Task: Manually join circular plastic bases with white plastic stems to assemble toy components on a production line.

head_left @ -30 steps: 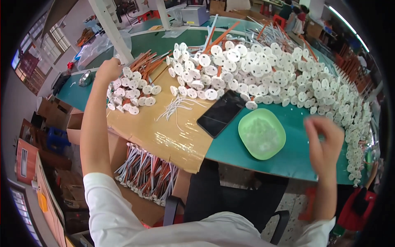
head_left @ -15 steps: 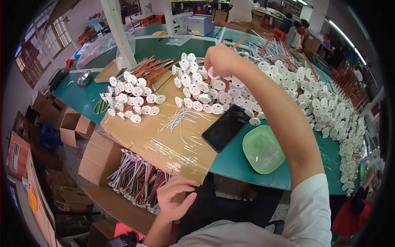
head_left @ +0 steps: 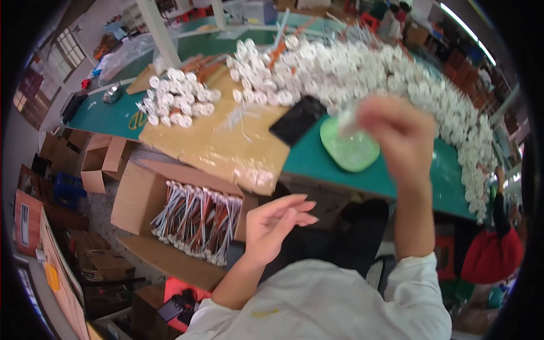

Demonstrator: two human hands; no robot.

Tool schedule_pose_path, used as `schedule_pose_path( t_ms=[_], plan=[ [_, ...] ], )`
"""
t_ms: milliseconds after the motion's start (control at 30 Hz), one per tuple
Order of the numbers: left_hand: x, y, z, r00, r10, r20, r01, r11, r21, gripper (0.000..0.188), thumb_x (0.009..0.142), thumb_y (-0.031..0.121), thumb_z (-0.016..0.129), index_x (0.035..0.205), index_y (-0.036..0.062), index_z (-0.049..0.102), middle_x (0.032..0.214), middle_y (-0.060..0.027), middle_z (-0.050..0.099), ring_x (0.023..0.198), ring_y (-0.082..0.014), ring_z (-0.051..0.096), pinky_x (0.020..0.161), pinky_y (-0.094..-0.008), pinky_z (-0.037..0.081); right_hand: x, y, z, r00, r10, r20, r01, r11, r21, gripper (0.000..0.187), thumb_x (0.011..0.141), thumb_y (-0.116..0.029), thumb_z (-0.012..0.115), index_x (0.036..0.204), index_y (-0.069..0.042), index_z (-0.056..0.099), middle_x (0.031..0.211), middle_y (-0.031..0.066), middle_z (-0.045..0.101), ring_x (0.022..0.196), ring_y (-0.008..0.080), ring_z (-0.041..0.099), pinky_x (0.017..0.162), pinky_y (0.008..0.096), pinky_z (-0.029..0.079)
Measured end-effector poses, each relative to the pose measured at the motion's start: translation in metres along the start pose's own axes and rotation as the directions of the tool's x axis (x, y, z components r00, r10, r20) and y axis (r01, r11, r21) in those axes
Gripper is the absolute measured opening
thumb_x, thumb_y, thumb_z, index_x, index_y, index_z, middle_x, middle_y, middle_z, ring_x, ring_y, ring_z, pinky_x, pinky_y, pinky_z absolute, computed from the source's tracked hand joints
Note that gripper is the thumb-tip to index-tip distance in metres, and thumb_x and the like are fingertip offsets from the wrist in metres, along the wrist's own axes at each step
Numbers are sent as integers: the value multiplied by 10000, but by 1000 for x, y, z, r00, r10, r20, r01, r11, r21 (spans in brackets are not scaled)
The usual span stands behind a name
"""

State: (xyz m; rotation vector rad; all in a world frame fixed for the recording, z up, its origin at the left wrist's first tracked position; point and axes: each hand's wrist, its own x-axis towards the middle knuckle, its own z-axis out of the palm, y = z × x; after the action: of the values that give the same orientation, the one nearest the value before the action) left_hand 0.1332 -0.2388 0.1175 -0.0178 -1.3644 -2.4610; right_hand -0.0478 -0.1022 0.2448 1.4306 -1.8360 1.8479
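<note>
My right hand (head_left: 399, 127), smeared by motion, is raised over the right side of the light green bowl (head_left: 350, 161). Its fingers pinch a small white piece (head_left: 347, 118), too blurred to make out in detail. Lower down, my left hand (head_left: 275, 222) hovers in front of the table edge, fingers apart and nothing in them. A large heap of round white discs on brown and grey strips (head_left: 362, 71) spreads behind the bowl and to the right. A smaller pile of such discs (head_left: 177, 96) sits at the left.
A black phone (head_left: 297, 120) lies beside the bowl. Thin white strips (head_left: 241, 120) rest on the tan cardboard sheet (head_left: 209, 153). Below the table, an open carton (head_left: 136, 198) holds rows of disc-ended strips. Yellow-handled scissors (head_left: 137, 120) lie at left; a person in red (head_left: 493, 255) is at right.
My right hand has come back from the disc heap toward me and right, with the white piece. My left hand has risen and shifted right, its fingers straighter. The view has tilted downward.
</note>
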Motion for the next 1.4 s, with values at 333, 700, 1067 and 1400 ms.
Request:
schedule_pose_path(
  t_ms=[333, 700, 1067, 1400],
  plan=[
    [-64, -68, 21, 905, -241, 352, 322, 926, -195, 454, 798, 14, 722, 1205, -107, 561, 1101, -161, 662, 1011, -189, 642, 889, -317, 510, -220, -26, 9, 996, -80, 49, 82, 996, -25, 220, 619, 77, 715, 812, -28, 708, 843, 62, 690, 701, 225, 601, 834, 432, 527],
    [-89, -74, 51, 844, -342, 413, 469, 845, -258, 452, 770, 29, 744, 1172, -77, 565, 1095, -138, 642, 1012, -187, 628, 879, -304, 509, -253, -42, -4, 963, -250, -101, 239, 965, -112, 275, 534, 64, 709, 798, -12, 704, 827, 81, 699, 672, 209, 624, 789, 419, 572],
    [-65, -77, 31, 885, -268, 382, 396, 864, -310, 502, 672, 17, 803, 1113, -69, 578, 1067, -165, 665, 958, -181, 651, 864, -297, 502, -229, -13, 3, 985, -164, -56, 170, 976, 134, 173, 610, 65, 739, 773, 19, 704, 828, 120, 700, 716, 251, 645, 763, 382, 587],
    [-28, -77, -2, 952, -184, 244, 247, 934, -260, 471, 682, -83, 771, 1103, -59, 561, 1149, -298, 612, 962, -264, 669, 816, -373, 540, -133, 55, -24, 988, 37, 149, -36, 999, -9, 84, 699, -20, 766, 724, -23, 686, 761, 80, 691, 699, 218, 667, 618, 324, 534]
  ],
)
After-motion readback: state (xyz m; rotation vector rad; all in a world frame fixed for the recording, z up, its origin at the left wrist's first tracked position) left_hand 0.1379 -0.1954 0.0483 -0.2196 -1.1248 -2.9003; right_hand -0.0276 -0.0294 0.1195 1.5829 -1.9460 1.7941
